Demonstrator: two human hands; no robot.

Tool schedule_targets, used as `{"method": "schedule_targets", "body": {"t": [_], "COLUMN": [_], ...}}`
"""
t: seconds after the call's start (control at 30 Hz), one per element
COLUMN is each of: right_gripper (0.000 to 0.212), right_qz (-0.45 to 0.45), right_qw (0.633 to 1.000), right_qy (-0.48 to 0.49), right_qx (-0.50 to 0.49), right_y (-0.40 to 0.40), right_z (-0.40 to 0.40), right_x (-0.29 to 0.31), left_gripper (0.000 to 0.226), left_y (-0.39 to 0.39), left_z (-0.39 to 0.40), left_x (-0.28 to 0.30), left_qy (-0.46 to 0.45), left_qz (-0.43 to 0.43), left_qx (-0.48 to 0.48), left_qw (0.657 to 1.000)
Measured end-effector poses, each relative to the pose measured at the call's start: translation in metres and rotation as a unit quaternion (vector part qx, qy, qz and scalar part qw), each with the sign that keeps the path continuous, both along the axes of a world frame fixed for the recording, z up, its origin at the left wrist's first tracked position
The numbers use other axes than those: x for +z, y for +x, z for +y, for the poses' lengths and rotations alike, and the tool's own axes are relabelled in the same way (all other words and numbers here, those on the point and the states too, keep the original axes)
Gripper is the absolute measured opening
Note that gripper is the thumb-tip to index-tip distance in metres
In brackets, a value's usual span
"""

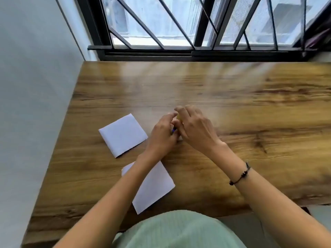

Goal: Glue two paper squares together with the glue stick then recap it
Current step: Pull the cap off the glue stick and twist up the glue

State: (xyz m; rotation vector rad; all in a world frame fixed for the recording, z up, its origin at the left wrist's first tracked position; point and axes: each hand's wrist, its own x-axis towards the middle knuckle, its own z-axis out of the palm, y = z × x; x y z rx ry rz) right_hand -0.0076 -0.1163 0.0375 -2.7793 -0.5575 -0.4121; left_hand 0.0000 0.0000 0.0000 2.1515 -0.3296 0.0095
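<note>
Two white paper squares lie apart on the wooden table [232, 97]: one paper square [123, 135] at the left, a nearer paper square [154, 187] partly under my left forearm. Both hands meet above the table's middle around the glue stick [176, 125], mostly hidden; only a yellow bit and a blue-white bit show between the fingers. My left hand [162, 135] grips its lower part. My right hand [192, 127] curls its fingers over the yellow top end. Whether the cap is on or off is hidden.
A wall runs along the table's left edge. A barred window [179, 29] with a dark frame stands behind the far edge. My green-clad lap [179, 231] is against the near edge. A beaded bracelet [240, 175] circles my right wrist.
</note>
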Motion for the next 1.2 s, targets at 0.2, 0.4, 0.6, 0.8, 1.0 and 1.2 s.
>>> {"method": "schedule_targets", "body": {"t": [0.2, 0.4, 0.6, 0.8, 1.0, 1.2], "right_gripper": [0.016, 0.012, 0.021, 0.023, 0.024, 0.022], "right_qz": [0.012, 0.027, 0.023, 0.025, 0.042, 0.049], "right_qw": [0.997, 0.985, 0.967, 0.992, 0.993, 0.993], "right_qy": [0.07, 0.128, 0.212, 0.102, 0.107, 0.101], "right_qx": [0.017, 0.111, 0.14, 0.067, 0.029, 0.043], "right_y": [0.002, 0.0, 0.007, 0.021, 0.021, 0.013], "right_z": [-0.004, -0.006, -0.003, 0.0, 0.001, 0.001], "right_x": [0.004, 0.018, 0.026, -0.009, -0.036, -0.045], "left_gripper": [0.012, 0.007, 0.013, 0.007, 0.008, 0.01], "left_y": [-0.007, -0.018, -0.03, -0.028, -0.028, -0.028], "left_z": [-0.005, 0.005, 0.017, 0.018, 0.017, 0.017], "left_x": [0.007, 0.018, 0.015, 0.012, 0.009, 0.007], "left_qy": [-0.044, -0.068, -0.097, -0.122, -0.128, -0.143], "left_qz": [-0.022, -0.047, -0.001, 0.018, 0.012, 0.008], "left_qx": [0.024, 0.027, 0.05, 0.09, 0.117, 0.131], "left_qw": [0.999, 0.996, 0.994, 0.988, 0.985, 0.981]}}
